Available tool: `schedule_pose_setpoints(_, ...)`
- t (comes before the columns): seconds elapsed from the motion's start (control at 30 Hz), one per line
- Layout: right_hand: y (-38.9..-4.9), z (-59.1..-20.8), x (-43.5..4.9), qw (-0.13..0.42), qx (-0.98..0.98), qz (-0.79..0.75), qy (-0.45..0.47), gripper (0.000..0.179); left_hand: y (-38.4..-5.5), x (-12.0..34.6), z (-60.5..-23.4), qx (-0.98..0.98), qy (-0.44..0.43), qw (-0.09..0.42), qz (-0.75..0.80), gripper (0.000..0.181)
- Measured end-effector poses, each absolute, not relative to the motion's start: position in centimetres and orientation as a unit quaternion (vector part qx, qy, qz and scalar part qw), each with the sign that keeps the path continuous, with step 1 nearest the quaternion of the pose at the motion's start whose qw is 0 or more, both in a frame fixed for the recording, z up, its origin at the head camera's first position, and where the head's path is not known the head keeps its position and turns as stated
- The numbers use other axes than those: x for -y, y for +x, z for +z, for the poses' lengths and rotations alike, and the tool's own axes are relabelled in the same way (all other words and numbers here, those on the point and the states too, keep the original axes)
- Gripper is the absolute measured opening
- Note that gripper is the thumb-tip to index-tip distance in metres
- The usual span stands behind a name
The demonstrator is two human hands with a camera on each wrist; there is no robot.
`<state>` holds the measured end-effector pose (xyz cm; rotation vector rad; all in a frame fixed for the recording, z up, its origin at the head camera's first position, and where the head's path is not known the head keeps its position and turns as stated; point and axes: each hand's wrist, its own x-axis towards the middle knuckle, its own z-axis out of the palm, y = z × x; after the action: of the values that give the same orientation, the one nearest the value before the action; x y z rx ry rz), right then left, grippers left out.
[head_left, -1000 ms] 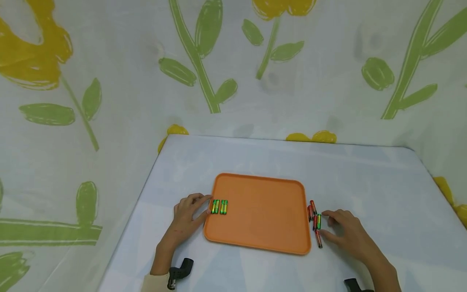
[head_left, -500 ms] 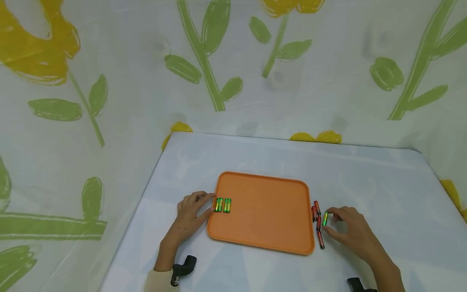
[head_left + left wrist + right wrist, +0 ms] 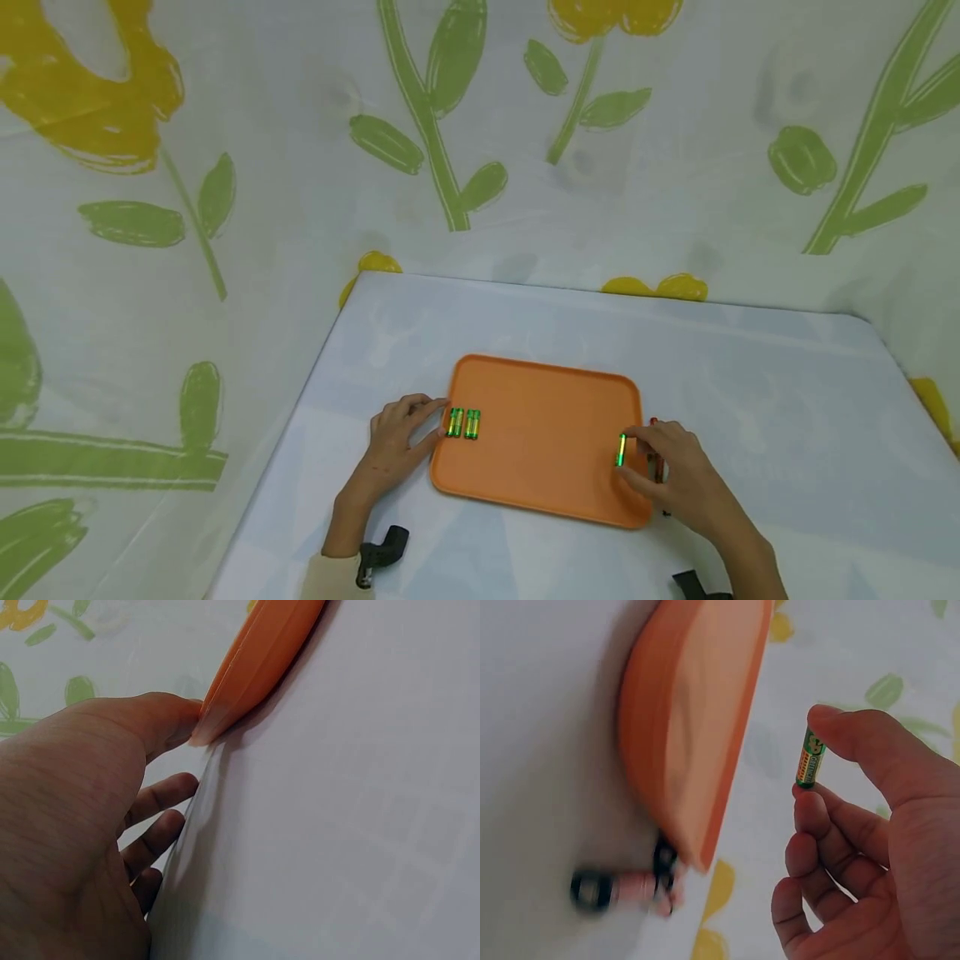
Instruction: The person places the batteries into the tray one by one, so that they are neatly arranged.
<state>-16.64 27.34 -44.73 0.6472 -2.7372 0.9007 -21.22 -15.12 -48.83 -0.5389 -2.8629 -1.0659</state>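
The left forearm comes up from the near edge in a cream sleeve [image 3: 330, 577], a black wrist device [image 3: 384, 554] beside the cuff. The left hand [image 3: 396, 437] has thumb and forefinger spread apart, tips against the left rim of an orange tray [image 3: 540, 487]; in its wrist view the other fingers extend, holding nothing. Just inside that rim lie four green batteries [image 3: 472, 424], in two side-by-side pairs. Toward the tray's right end the right hand [image 3: 681, 467] pinches another green battery [image 3: 621, 450] between thumb and forefinger, its remaining fingers loosely bent; a second black wrist device [image 3: 697, 585] shows below. Red batteries [image 3: 660, 469] sit just right of the tray, partly hidden by this hand, so their number cannot be told.

The tray rests on a table [image 3: 450, 312] with a pale bluish patterned top. White floral sheeting [image 3: 285, 100] with yellow blooms and green stems surrounds it from left to right.
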Motion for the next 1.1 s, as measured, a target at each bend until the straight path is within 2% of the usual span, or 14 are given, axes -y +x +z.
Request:
schedule_pose_setpoints(0.13, -17.0, -45.0, -24.8, 0.073, 0.918, 0.315, 0.227, 0.042, -21.2, 15.2, -48.8, 0.923, -0.175, 0.025, -0.343, 0.045)
schedule_pose_setpoints(0.33, -18.1, -45.8, -21.5, 0.079, 0.900, 0.327, 0.276, 0.040, -21.3, 15.1, -48.8, 0.921, -0.181, 0.043, -0.343, 0.045)
schedule_pose_setpoints(0.5, -19.0, -46.5, -19.0, 0.079, 0.892, 0.334, 0.295, 0.036, -21.2, 15.2, -48.9, 0.921, -0.180, 0.029, -0.344, 0.044)
schedule_pose_setpoints(0.83, -20.3, -46.1, -15.5, 0.058, 0.906, 0.315, 0.277, 0.031, -21.2, 15.2, -49.0, 0.922, -0.181, 0.038, -0.341, 0.044)
schedule_pose_setpoints(1.1, -21.4, -46.8, -13.7, 0.031, 0.917, 0.311, 0.249, 0.035, -21.3, 15.3, -49.0, 0.924, -0.178, 0.037, -0.335, 0.045)
